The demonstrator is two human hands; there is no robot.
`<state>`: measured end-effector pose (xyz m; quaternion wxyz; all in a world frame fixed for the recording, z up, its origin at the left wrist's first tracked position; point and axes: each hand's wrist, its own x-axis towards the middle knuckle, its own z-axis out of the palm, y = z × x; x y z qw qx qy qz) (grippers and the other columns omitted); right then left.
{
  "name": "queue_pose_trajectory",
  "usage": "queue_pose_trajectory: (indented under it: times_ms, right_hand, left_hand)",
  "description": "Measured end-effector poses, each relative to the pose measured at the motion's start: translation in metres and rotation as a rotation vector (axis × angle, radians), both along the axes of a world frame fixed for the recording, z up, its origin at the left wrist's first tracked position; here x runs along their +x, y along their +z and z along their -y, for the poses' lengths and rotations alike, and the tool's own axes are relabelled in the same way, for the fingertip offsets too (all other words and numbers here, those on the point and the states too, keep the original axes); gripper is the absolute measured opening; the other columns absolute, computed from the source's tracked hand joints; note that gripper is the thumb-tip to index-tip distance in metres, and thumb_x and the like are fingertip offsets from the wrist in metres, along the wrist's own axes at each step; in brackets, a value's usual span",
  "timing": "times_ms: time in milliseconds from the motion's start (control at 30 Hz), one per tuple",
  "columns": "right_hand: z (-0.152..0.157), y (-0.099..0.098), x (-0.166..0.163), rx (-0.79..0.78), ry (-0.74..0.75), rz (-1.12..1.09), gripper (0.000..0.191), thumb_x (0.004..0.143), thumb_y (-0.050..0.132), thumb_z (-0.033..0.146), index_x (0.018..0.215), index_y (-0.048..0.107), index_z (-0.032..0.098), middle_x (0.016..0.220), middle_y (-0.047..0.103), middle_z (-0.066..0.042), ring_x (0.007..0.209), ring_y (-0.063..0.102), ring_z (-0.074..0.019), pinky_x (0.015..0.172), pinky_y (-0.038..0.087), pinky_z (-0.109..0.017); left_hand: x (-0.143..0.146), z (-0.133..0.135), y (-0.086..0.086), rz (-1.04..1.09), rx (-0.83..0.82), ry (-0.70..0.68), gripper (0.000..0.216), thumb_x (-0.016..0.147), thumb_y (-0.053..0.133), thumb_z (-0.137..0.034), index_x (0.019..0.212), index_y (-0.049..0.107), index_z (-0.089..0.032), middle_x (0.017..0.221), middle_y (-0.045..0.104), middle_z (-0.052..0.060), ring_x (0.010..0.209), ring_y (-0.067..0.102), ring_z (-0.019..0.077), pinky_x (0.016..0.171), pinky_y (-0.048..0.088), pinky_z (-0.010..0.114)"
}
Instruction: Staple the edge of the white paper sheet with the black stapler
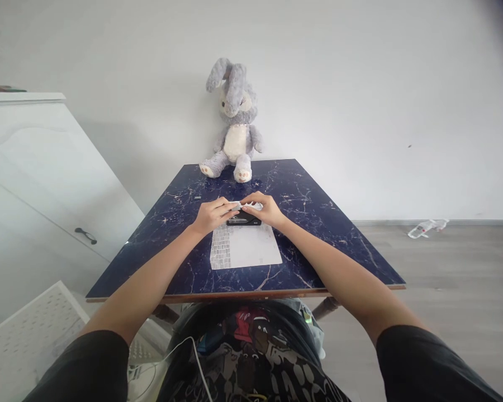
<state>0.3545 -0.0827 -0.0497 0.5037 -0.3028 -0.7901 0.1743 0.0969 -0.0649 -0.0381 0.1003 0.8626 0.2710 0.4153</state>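
My left hand [212, 214] and my right hand [265, 207] meet at the middle of a dark blue marbled table [318, 223]. Both have their fingers curled and pinch a small white strip [246, 205] between them. Right under it lies a flat black device [243, 220] that looks like a phone, and both hands touch or hover over it. A grey-white mat [243, 247] with a printed grid on its left side lies on the table just in front of the hands.
A grey plush rabbit [235, 125] sits at the far table edge against the white wall. A white cabinet [37, 184] stands to the left, and a white perforated board [29, 340] lies below it. A plastic bottle [427, 227] lies on the floor at right.
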Motion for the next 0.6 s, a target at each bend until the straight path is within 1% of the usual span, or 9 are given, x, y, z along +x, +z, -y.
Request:
queue_pose_trajectory:
  times_ms: [67,133,333,467,600]
  right_hand:
    - [0.0022,0.0025,-0.0011,0.009,0.031,0.008,0.034,0.097,0.074,0.054,0.104,0.083,0.022,0.106,0.082,-0.008,0.097,0.070,-0.0217,0.084,0.058,-0.036]
    - [0.0039,0.0044,-0.0028,0.009,0.061,0.012,0.036,0.095,0.075,0.058,0.101,0.083,0.022,0.104,0.082,-0.008,0.098,0.070,-0.0223,0.084,0.057,-0.037]
    - [0.0068,0.0090,-0.0076,0.038,0.095,-0.053,0.035,0.095,0.076,0.057,0.089,0.084,0.024,0.101,0.081,-0.008,0.096,0.070,-0.0228,0.096,0.055,-0.044]
    - [0.0058,0.0079,-0.0076,-0.033,0.111,-0.085,0.033,0.092,0.079,0.057,0.086,0.085,0.025,0.103,0.080,-0.007,0.098,0.071,-0.0234,0.099,0.054,-0.046]
    - [0.0031,0.0047,-0.0067,-0.123,0.151,-0.136,0.027,0.092,0.080,0.053,0.089,0.086,0.027,0.108,0.079,-0.006,0.102,0.071,-0.0230,0.100,0.055,-0.045]
  left_hand:
    - [0.0032,0.0025,0.0004,-0.022,-0.007,-0.002,0.025,0.094,0.078,-0.045,0.109,0.086,-0.027,0.098,0.077,0.010,0.087,0.071,0.0218,0.082,0.053,0.033]
    - [0.0051,0.0036,0.0004,-0.030,-0.021,0.004,0.025,0.095,0.077,-0.045,0.110,0.086,-0.027,0.098,0.077,0.010,0.088,0.072,0.0225,0.084,0.055,0.034]
    - [0.0072,0.0019,-0.0020,-0.004,-0.076,-0.007,0.025,0.091,0.082,-0.040,0.113,0.086,-0.029,0.100,0.079,0.010,0.093,0.074,0.0247,0.089,0.055,0.036]
    - [0.0071,0.0022,-0.0019,0.047,-0.132,-0.007,0.028,0.086,0.087,-0.039,0.112,0.086,-0.029,0.101,0.079,0.010,0.095,0.073,0.0262,0.091,0.056,0.037]
    - [0.0074,0.0043,0.0007,0.085,-0.204,-0.023,0.028,0.083,0.089,-0.037,0.109,0.086,-0.029,0.101,0.078,0.009,0.096,0.073,0.0266,0.088,0.056,0.036]
